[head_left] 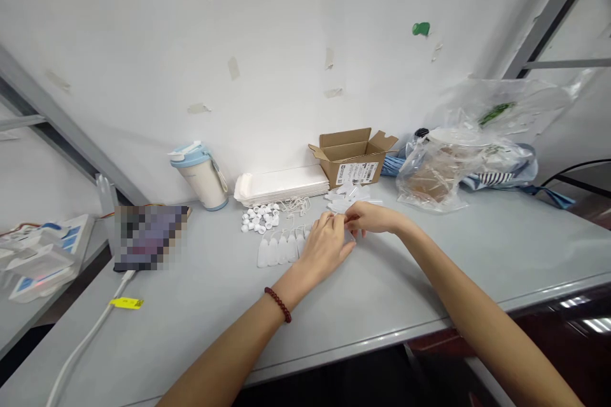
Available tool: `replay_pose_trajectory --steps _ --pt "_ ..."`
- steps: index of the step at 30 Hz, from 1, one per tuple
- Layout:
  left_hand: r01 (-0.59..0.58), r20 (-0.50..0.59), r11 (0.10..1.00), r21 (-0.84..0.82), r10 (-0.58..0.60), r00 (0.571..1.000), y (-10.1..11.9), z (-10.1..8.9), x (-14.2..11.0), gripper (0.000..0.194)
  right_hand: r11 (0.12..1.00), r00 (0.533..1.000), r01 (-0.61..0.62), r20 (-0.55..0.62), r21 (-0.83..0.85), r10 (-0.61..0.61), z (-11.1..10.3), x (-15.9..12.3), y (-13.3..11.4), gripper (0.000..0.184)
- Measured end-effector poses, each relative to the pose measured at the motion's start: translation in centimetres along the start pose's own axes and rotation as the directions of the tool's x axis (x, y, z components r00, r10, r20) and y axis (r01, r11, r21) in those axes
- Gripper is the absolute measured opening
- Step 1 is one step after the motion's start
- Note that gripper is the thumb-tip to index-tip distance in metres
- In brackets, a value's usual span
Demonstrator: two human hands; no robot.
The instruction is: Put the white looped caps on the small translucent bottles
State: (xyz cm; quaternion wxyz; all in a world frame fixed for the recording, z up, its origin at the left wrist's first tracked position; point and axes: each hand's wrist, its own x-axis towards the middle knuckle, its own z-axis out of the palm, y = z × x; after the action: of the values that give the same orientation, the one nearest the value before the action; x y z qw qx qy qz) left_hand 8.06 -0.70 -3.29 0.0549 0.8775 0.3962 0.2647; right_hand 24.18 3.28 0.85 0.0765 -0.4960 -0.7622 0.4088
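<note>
Head view, me looking on; left hand [324, 241] lies over the right end of a row of translucent plastic pieces [278, 250] on the grey table [205, 305]; right hand [367, 216] meets it, fingertips bunched by the left's; whether either is clamped on something I can't tell, fingers hide it. Likely risk: left wrist or palm drags sideways and skews the row, pieces being light and close together; thin loops at their tops could snag on one another; white string [296, 205] lies tangled just behind, could catch too; white caps [260, 219] look small and roundish, so a knock could roll them; loose clear pieces [353, 194] pile right behind the hands, in front of the carton [356, 156], so a knuckle might scatter them.
</note>
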Motion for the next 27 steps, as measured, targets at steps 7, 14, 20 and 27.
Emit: replay_pose_trajectory --steps 7,14,20,27 --pt "-0.043 0.007 0.997 0.071 0.042 0.999 -0.2 0.0 -0.2 0.030 1.000 0.998 -0.023 -0.063 0.002 0.023 0.2 0.4 0.5 0.016" --pt "0.054 -0.319 0.991 0.123 -0.012 0.948 -3.2 -4.2 0.6 0.009 0.989 0.980 -0.143 -0.138 0.021 0.145 0.1 0.7 0.8 0.021" --pt "0.184 -0.274 0.958 0.219 -0.121 0.954 -8.0 -5.8 -0.4 0.022 0.994 0.950 -0.101 -0.299 -0.031 0.087 0.2 0.4 0.1 0.018" --pt "0.147 -0.022 0.955 0.257 -0.146 0.989 -9.2 -5.0 -0.9 0.030 0.887 0.828 -0.194 -0.554 -0.418 -0.080 1.0 1.4 0.4 0.021"
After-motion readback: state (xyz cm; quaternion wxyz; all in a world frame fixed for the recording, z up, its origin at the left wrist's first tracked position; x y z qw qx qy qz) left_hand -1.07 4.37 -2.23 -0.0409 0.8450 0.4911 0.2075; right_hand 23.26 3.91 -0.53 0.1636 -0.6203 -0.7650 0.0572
